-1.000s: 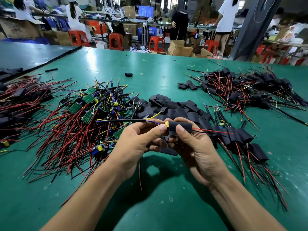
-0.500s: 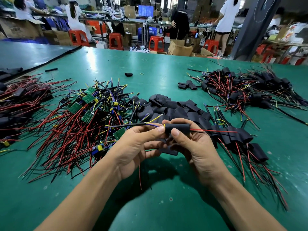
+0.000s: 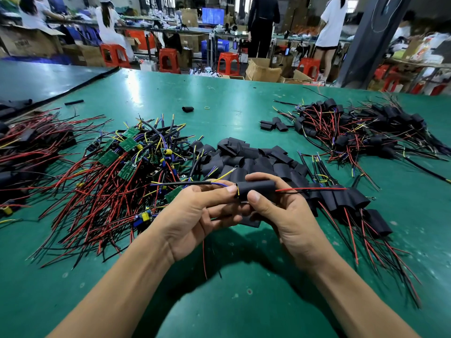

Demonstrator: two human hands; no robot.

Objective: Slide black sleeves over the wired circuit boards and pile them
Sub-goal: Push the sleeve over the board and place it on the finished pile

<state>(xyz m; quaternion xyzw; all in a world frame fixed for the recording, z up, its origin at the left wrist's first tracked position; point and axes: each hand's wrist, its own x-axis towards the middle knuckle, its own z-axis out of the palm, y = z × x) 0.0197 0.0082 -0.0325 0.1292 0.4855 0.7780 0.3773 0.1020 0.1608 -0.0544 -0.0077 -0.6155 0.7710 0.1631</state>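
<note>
Head camera shows my right hand [image 3: 290,215] pinching the black sleeve [image 3: 260,189], its long axis left-to-right, my left hand [image 3: 195,215] gripping the wires [image 3: 190,183] at its left end, the finished pile [image 3: 346,200] just right.

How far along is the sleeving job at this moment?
Done: sleeved boards piled on the right and far right. In hand: right hand grips a black sleeve with wires out both ends; left hand pinches the wires. Left: a big heap of bare circuit boards, plus loose sleeves.
</note>
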